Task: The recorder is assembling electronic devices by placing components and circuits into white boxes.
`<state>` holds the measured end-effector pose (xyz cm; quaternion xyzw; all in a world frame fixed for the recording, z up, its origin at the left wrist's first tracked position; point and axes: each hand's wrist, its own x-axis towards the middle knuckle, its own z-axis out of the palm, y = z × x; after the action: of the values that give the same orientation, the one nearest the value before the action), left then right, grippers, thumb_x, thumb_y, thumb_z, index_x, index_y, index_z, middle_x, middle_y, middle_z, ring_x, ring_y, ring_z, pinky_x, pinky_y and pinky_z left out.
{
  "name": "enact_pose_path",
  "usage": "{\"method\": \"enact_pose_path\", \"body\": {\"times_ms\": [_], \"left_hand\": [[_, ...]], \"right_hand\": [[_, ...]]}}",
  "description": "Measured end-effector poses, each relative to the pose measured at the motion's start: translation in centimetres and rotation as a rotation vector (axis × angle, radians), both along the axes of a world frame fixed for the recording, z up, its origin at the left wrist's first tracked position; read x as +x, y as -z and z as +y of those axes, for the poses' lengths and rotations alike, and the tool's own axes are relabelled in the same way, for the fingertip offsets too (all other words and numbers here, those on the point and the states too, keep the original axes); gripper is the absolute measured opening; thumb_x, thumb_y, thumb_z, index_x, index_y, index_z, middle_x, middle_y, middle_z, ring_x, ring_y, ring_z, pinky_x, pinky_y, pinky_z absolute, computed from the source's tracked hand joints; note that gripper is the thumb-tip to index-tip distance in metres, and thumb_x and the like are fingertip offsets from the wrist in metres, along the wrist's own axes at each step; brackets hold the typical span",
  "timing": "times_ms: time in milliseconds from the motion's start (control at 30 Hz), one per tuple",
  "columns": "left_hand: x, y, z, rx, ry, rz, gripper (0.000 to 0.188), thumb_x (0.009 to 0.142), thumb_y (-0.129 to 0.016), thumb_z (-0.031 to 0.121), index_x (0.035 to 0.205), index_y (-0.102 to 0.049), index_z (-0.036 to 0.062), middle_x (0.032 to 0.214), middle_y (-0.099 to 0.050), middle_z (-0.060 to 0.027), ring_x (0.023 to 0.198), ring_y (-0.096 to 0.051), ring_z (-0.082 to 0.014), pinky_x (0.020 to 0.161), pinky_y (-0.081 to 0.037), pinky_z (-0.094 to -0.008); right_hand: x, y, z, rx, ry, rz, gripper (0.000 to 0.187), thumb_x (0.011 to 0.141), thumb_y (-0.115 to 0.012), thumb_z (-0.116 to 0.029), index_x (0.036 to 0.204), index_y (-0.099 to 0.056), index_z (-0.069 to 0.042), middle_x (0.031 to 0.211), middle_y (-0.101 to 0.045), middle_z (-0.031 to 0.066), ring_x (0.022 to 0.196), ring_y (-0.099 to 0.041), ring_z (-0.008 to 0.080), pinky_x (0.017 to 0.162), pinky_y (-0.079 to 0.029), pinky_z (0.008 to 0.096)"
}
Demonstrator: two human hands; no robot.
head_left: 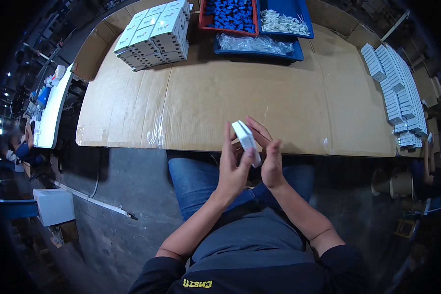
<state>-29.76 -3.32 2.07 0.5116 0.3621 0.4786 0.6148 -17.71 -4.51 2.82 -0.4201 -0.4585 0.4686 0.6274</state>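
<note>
A small white box (243, 135) is held tilted over the front edge of the cardboard-covered table, close to my lap. My left hand (232, 166) grips it, with the thumb on its near face and the fingers along its left side. My right hand (271, 164) is at the box's right side, its fingers stretched out past the box's far end and its thumb standing apart. Whether the right fingers touch the box I cannot tell. What is inside the box is hidden.
A block of stacked white boxes (154, 36) stands at the far left. At the back are a red tray (229, 32) of blue parts, a blue tray (306, 19) of white pieces and another blue tray (264, 55) of clear plastic bags. Small white boxes (397, 88) line the right edge.
</note>
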Motion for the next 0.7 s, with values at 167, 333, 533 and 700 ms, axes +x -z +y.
{"method": "enact_pose_path", "body": {"times_ms": [167,333,533,700], "left_hand": [[-1.4,1.5,1.4,-0.397,-0.005,-0.226,0.065,0.112,-0.032,0.05,0.164,-0.022,0.0121,0.143,-0.051,-0.0156,0.121,-0.06,-0.0206,0.102,-0.052,-0.0375],[-0.5,2.3,0.8,-0.496,-0.021,-0.236,0.065,0.111,-0.032,0.055,0.144,-0.046,-0.0001,0.121,-0.063,-0.0102,0.11,-0.065,-0.0186,0.094,-0.056,-0.0341],[-0.2,1.5,0.4,-0.449,-0.096,-0.14,0.056,0.11,-0.04,0.053,0.134,-0.051,0.0023,0.104,-0.059,-0.0035,0.088,-0.058,-0.0102,0.075,-0.051,-0.028],[0.3,0.4,0.3,-0.422,-0.178,-0.168,0.048,0.11,-0.043,0.052,0.116,-0.056,0.0067,0.083,-0.053,0.0022,0.068,-0.048,-0.0054,0.057,-0.04,-0.0238]], "right_hand": [[1.5,0.4,0.2,0.19,-0.001,-0.486,0.058,0.104,-0.057,-0.038,0.142,-0.054,0.006,0.153,-0.049,0.0237,0.142,-0.05,0.0332,0.116,-0.039,0.0387],[1.6,2.0,0.1,0.361,0.024,-0.776,0.045,0.09,-0.065,-0.011,0.131,-0.062,0.008,0.14,-0.061,0.0257,0.128,-0.062,0.0375,0.105,-0.051,0.0414],[1.3,2.5,0.3,0.45,0.064,-0.909,0.042,0.09,-0.065,-0.01,0.127,-0.064,0.011,0.136,-0.064,0.0251,0.12,-0.067,0.038,0.099,-0.056,0.0427],[-0.1,2.6,-0.1,0.377,0.152,-0.943,0.042,0.093,-0.059,-0.004,0.132,-0.06,0.011,0.132,-0.066,0.0257,0.114,-0.07,0.037,0.095,-0.058,0.0411]]}}
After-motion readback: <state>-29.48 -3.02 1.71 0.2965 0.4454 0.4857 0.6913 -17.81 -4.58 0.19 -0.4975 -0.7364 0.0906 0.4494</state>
